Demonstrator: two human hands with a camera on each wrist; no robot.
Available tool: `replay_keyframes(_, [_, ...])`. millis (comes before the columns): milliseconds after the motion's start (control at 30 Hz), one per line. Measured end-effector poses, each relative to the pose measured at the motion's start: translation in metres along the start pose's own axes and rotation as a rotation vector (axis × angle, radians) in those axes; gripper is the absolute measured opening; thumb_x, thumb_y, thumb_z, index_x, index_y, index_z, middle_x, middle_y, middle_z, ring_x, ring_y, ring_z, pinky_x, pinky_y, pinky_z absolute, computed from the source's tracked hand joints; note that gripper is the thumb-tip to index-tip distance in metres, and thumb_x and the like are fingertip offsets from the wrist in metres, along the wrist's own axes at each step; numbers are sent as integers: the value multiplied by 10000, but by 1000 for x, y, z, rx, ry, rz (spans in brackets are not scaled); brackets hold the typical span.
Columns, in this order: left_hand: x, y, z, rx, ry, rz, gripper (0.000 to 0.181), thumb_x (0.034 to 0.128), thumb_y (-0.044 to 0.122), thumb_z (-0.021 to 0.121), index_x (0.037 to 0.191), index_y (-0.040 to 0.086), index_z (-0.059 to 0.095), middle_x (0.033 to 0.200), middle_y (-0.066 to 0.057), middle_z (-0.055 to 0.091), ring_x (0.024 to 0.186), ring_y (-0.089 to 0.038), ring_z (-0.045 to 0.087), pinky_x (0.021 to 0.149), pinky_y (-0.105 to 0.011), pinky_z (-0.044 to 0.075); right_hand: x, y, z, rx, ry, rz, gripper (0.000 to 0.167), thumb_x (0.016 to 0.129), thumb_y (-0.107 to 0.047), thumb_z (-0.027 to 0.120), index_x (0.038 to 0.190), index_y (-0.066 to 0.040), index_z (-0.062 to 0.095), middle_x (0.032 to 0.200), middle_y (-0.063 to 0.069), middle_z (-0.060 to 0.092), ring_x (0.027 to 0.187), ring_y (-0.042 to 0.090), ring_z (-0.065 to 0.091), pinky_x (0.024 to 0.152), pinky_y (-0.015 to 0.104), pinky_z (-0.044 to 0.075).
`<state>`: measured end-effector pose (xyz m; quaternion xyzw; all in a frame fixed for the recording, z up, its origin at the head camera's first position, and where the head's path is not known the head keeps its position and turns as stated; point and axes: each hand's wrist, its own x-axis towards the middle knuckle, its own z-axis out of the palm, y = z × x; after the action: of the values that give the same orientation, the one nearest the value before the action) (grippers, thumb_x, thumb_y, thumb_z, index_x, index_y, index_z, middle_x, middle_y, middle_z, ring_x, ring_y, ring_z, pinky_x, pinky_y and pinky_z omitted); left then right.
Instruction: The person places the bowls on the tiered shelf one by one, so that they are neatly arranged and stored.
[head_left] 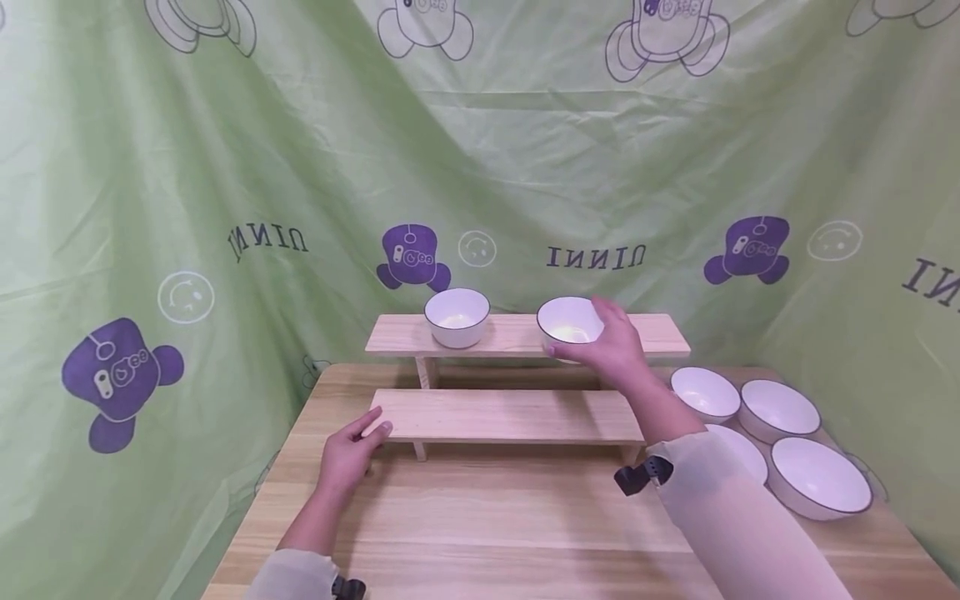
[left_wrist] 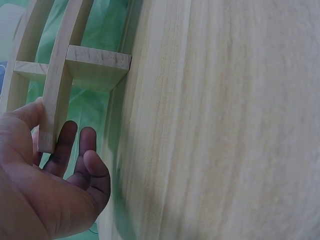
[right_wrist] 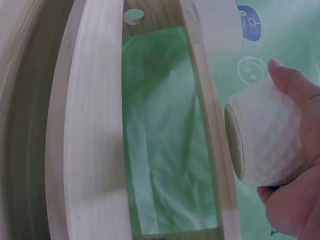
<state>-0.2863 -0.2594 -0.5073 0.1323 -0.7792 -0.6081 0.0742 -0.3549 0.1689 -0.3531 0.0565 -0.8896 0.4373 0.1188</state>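
My right hand [head_left: 617, 348] holds a white bowl [head_left: 564, 320] with a dark rim by its right side, at the upper board [head_left: 517, 335] of a two-tier wooden shelf. In the right wrist view the bowl [right_wrist: 267, 135] shows a diamond-textured side, its foot close to the board; I cannot tell whether they touch. Another white bowl [head_left: 457, 321] stands upright on the upper board, left of centre. My left hand [head_left: 348, 454] grips the left end of the lower board [head_left: 502, 415]. In the left wrist view the thumb lies on one face of that board [left_wrist: 59, 95], fingers on the other.
Several more white bowls [head_left: 821, 475] stand close together on the wooden table [head_left: 480, 533], right of the shelf, beside my right forearm. A green printed curtain [head_left: 525, 183] hangs behind and at both sides.
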Motion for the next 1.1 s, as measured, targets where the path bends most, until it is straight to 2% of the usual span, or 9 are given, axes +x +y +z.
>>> replay_keyframes(300, [-1, -1, 0, -5, -5, 4, 635, 847, 443, 864, 1393, 177, 679, 1401, -179, 630, 978, -298, 740, 524, -278, 526, 11, -9, 16, -2, 7, -15, 1303, 595, -540, 990, 1617, -68, 334, 1668, 171, 285, 1496, 428, 307, 1212, 586, 280])
replay_keyframes(500, [-1, -2, 2, -12, 19, 12, 608, 852, 421, 867, 1378, 170, 692, 1225, -203, 709, 884, -278, 729, 498, -267, 504, 19, -15, 24, 0, 11, -33, 1281, 597, -532, 990, 1614, -88, 349, 1658, 173, 298, 1483, 435, 322, 1199, 597, 299])
replay_keyframes(700, [0, 0, 3, -32, 17, 2, 595, 846, 405, 875, 1370, 185, 699, 1178, -147, 738, 808, -244, 695, 492, -272, 505, 25, -18, 32, 11, 2, -50, 1273, 614, -527, 984, 1617, -84, 338, 1659, 188, 283, 1495, 434, 298, 1206, 602, 282])
replay_keyframes(833, [-1, -1, 3, -44, 18, -11, 607, 836, 410, 882, 1368, 182, 699, 1036, -141, 762, 747, -226, 671, 486, -265, 497, 28, -17, 37, 13, -4, -50, 1282, 615, -529, 982, 1625, -95, 322, 1661, 185, 280, 1494, 426, 299, 1205, 599, 284])
replay_keyframes(1100, [-2, 1, 3, -43, 31, -13, 590, 843, 397, 879, 1364, 185, 703, 1091, -148, 758, 785, -242, 698, 483, -251, 477, 34, -19, 42, 17, 1, -41, 1279, 624, -523, 975, 1632, -107, 306, 1650, 201, 295, 1480, 425, 322, 1200, 593, 299])
